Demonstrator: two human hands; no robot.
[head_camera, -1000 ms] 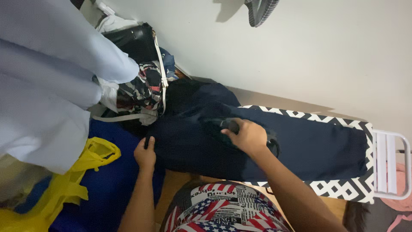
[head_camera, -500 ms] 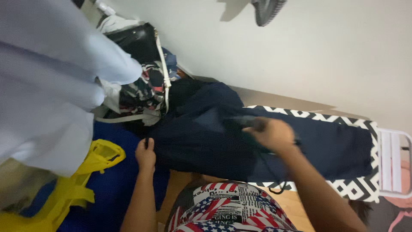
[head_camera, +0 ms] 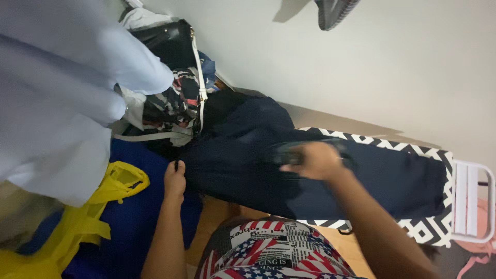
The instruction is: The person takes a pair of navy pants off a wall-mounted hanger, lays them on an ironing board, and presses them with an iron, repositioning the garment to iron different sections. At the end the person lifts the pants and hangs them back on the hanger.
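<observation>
My left hand (head_camera: 174,182) pinches the navy garment's (head_camera: 243,160) edge at 9 o'clock; right hand (head_camera: 316,161) grips the blurred iron (head_camera: 289,154) at centre, on the board (head_camera: 431,155).

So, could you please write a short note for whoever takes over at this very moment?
Left hand: pinching the edge of the dark navy garment where it hangs off the board's end.
Right hand: closed on a dark iron, blurred in the picture, resting on the garment.
The garment lies spread along the ironing board with the black-and-white patterned cover. A yellow bag sits at the left, beside a heap of clothes and a black bag.
Done: garment laid out, iron on it. Left: how much is pressed cannot be told.
</observation>
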